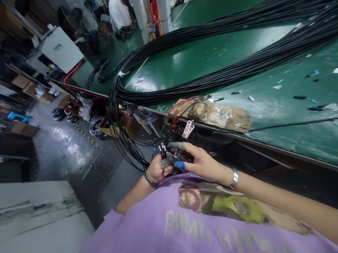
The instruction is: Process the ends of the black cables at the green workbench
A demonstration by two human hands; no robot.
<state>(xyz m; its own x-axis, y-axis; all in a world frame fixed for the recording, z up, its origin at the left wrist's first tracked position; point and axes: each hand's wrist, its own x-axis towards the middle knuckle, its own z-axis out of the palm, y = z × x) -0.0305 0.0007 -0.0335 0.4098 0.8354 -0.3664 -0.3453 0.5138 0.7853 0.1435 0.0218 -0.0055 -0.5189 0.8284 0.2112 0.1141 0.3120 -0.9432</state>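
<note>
At the lower centre of the frame, the grip of the left hand is closed around a few thin black cable ends with whitish tips, which point upward. Just beside it, the right hand has its grey-wrapped forefinger and blue-wrapped thumb spread apart. A long bundle of black cables loops across the glossy green desk from the upper right and hangs over its edge left of centre. Above the right hand is a pale pink plastic clip.
</note>
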